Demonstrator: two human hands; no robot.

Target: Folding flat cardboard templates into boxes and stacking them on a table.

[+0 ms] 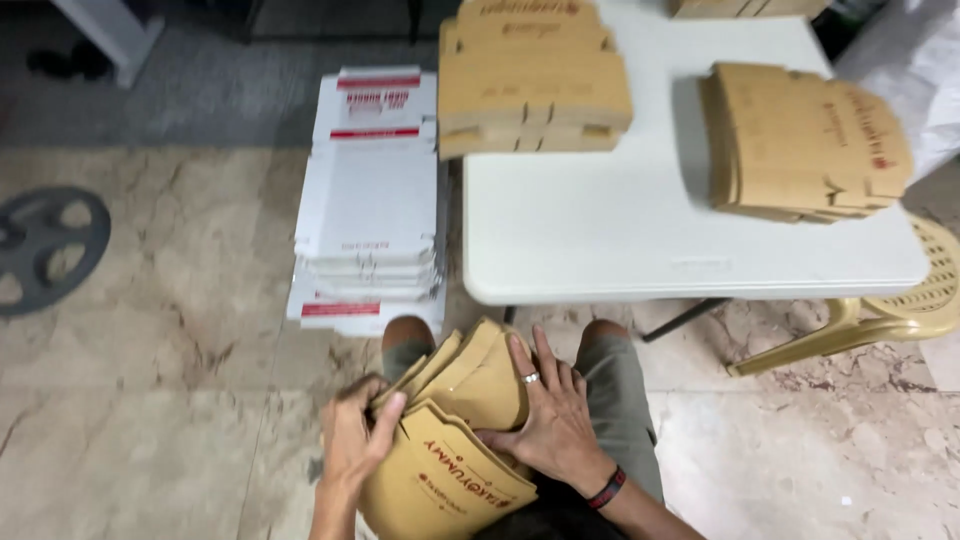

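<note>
Person seated, knees just short of the white tabletop [600, 250]. Bundle of flat brown box blanks [455, 440] sits on the lap, fanned out, top ends leaning toward the tabletop edge.

Left hand [355, 440]: grip closed on the left edge of the bundle, fingers curled over the front blank, thumb behind. Right hand [550, 415]: lies flat on the blanks with fingers spread, pressing rather than wrapped round; ring on one finger, dark band at the wrist.

Around them:
- Tabletop: three brown blank stacks visible. One stack [530, 80] at the near-left, overhanging the left edge. One stack [800, 140] on the right, skewed. A third stack [745, 8] at the far edge, mostly cut off by the frame.
- Floor, left of the tabletop: one stack of white flat cartons [370, 200] with red print, just beside the left knee and touching or nearly touching the tabletop edge.
- Right: one yellow plastic chair [900, 310], partly under the tabletop corner.
- Far left on the floor: one dark round wheel-shaped piece [45, 245], well apart.

Blank count in the lap bundle: cannot tell, several layers show. Between lap and tabletop nothing blocks; the white cartons crowd the left side.
</note>
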